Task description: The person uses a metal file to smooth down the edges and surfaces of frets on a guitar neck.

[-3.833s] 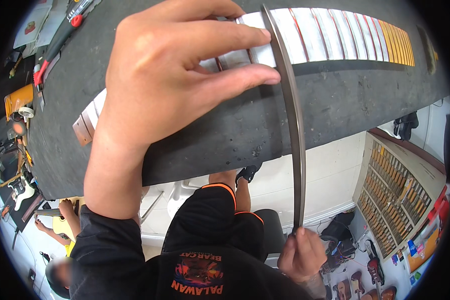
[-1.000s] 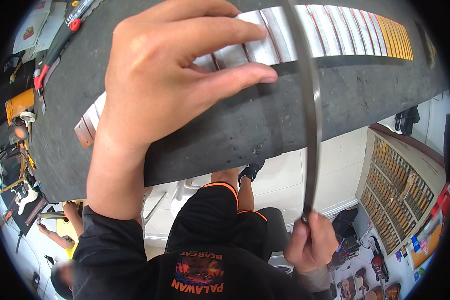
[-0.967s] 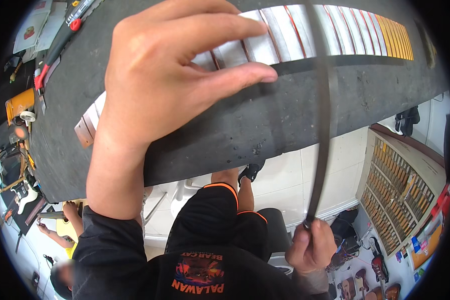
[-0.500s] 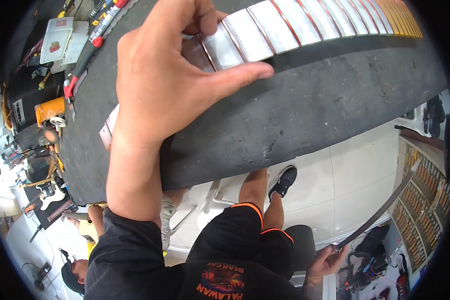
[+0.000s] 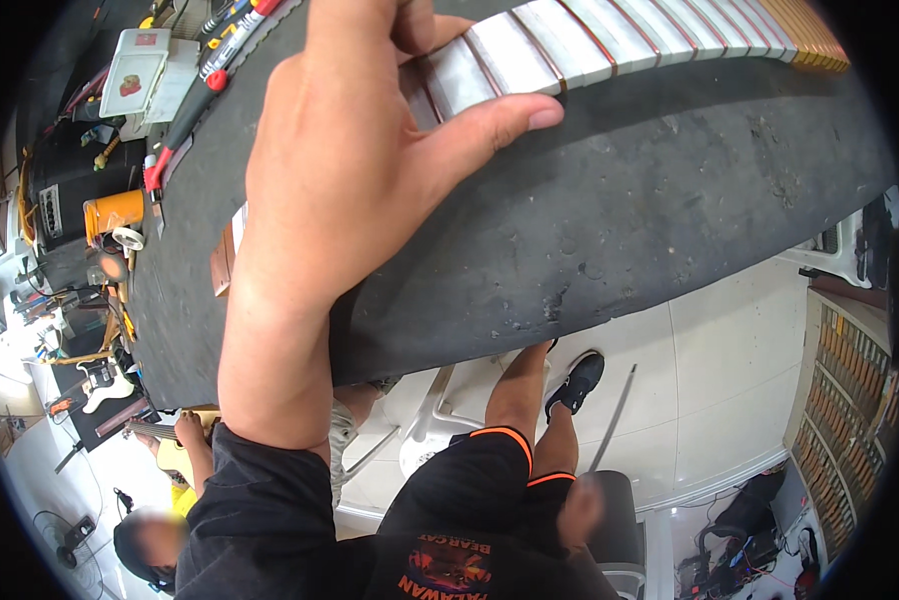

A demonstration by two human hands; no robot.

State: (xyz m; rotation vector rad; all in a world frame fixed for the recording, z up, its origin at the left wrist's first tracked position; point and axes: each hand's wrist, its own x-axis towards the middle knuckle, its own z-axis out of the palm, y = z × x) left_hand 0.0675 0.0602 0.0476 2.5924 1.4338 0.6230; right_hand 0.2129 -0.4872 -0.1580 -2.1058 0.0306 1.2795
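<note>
Fretboard (image 5: 530, 45) lies on the dark grey surface (image 5: 630, 220), arcing across your view from 9 o'clock, where its brown end shows past your wrist, up over 12 and out to 2. White sections alternate with thin brown and red lines, and the 2 o'clock end is ochre. At 11 o'clock your left grip (image 5: 335, 180) reaches over it, open, thumb spread along the near edge and forefinger curled well apart from it. At 5 o'clock your right grip (image 5: 582, 512), blurred, is closed around one end of a long grey bar (image 5: 615, 415), which slants up toward 4 o'clock, well clear of the fretboard. A red-and-black tool (image 5: 195, 112) lies at 10 o'clock. At 8 o'clock, another person holds a pale guitar (image 5: 176, 462); between 3 and 4 stands a rack (image 5: 838, 420).
</note>
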